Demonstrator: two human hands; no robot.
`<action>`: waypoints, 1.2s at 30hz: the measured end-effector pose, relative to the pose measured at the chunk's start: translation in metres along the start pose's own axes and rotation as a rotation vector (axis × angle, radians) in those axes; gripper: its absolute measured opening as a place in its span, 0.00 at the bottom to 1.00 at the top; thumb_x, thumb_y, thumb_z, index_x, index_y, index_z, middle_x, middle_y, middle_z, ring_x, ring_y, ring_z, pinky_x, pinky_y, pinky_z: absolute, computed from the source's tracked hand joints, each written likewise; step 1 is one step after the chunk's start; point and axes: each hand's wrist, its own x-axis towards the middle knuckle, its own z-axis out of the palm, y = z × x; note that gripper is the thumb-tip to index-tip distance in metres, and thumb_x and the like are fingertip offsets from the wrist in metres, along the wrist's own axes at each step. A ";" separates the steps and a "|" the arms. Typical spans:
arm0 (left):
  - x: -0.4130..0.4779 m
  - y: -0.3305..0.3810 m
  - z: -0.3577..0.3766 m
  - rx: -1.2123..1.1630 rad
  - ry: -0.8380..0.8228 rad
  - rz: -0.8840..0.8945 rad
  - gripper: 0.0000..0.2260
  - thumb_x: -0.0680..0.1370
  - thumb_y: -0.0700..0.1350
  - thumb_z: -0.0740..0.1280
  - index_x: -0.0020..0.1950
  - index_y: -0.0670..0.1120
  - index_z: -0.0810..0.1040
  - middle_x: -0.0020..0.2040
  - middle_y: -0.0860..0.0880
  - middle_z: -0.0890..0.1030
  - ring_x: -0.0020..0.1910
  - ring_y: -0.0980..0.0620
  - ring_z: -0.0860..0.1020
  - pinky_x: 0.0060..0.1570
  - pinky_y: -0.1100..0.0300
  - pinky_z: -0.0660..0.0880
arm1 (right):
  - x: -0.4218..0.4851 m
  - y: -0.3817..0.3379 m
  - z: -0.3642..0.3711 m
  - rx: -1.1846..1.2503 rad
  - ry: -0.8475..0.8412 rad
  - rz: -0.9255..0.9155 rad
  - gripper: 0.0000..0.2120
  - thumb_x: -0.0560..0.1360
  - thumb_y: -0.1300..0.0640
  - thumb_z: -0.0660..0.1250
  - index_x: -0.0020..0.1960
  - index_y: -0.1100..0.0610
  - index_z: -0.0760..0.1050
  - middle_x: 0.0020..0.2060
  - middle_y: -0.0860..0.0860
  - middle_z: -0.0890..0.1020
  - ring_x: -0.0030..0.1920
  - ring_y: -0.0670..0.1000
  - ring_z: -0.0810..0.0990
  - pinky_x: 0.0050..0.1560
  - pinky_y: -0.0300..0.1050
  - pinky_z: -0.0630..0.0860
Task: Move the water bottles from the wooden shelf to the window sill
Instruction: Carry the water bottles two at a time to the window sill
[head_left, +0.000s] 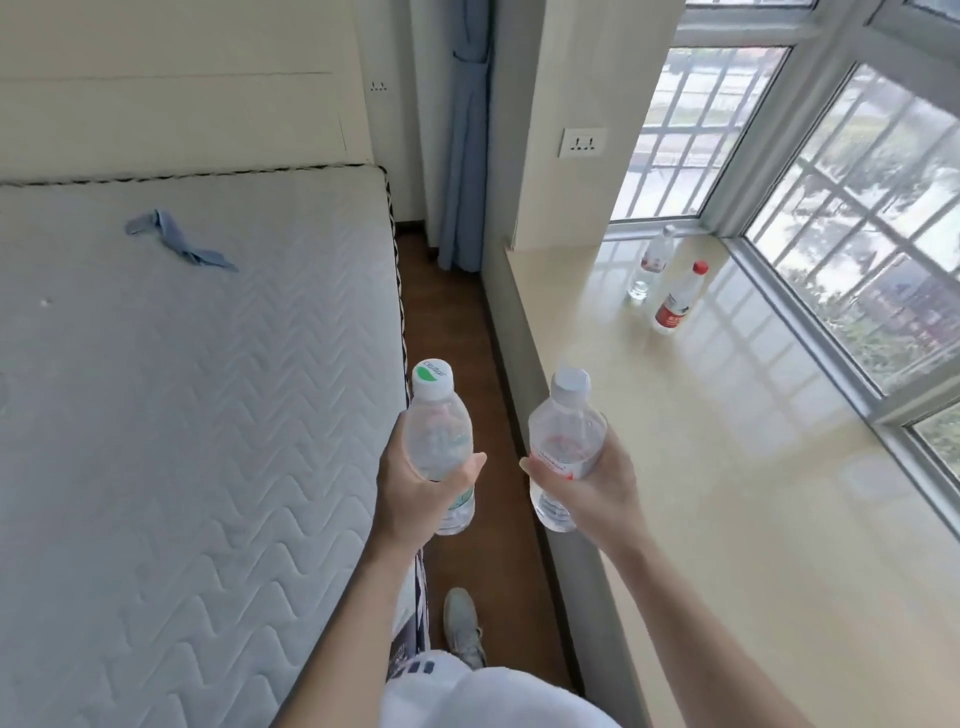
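Four water bottles, two hands, one mattress.

Mattress: fills our left side and runs away from us to the wall.
Cloth: on the mattress, toward its far end.
Floor strip: between mattress and window sill; our shoe is at its near end.
Window sill: along our right, with the window behind it.
Sill bottles: standing at the sill's far end, the far sill bottle just behind the near sill bottle.
Held bottles: over the floor strip, side by side and apart. We hold the left bottle in our left hand and the right bottle in our right hand.
Curtain: at the floor strip's far end.
Socket: on the wall above the sill's far end.
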 end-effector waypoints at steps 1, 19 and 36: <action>0.020 0.001 -0.002 -0.004 0.002 0.002 0.30 0.63 0.55 0.76 0.63 0.59 0.71 0.53 0.57 0.77 0.55 0.59 0.77 0.51 0.69 0.77 | 0.018 -0.006 0.006 -0.006 -0.001 -0.007 0.24 0.65 0.53 0.82 0.57 0.48 0.76 0.46 0.39 0.83 0.48 0.43 0.83 0.49 0.40 0.78; 0.274 0.006 0.036 -0.078 -0.047 0.038 0.30 0.62 0.56 0.76 0.61 0.59 0.71 0.53 0.62 0.78 0.57 0.58 0.78 0.55 0.67 0.76 | 0.266 -0.022 0.048 0.049 0.016 -0.010 0.27 0.62 0.46 0.79 0.58 0.48 0.76 0.48 0.43 0.84 0.50 0.46 0.84 0.54 0.52 0.80; 0.583 0.040 0.201 0.047 -0.280 0.047 0.30 0.69 0.42 0.79 0.58 0.67 0.67 0.49 0.75 0.74 0.54 0.71 0.74 0.47 0.78 0.70 | 0.580 -0.003 -0.014 0.128 0.104 0.065 0.25 0.61 0.48 0.80 0.56 0.43 0.75 0.47 0.44 0.83 0.50 0.46 0.83 0.48 0.38 0.75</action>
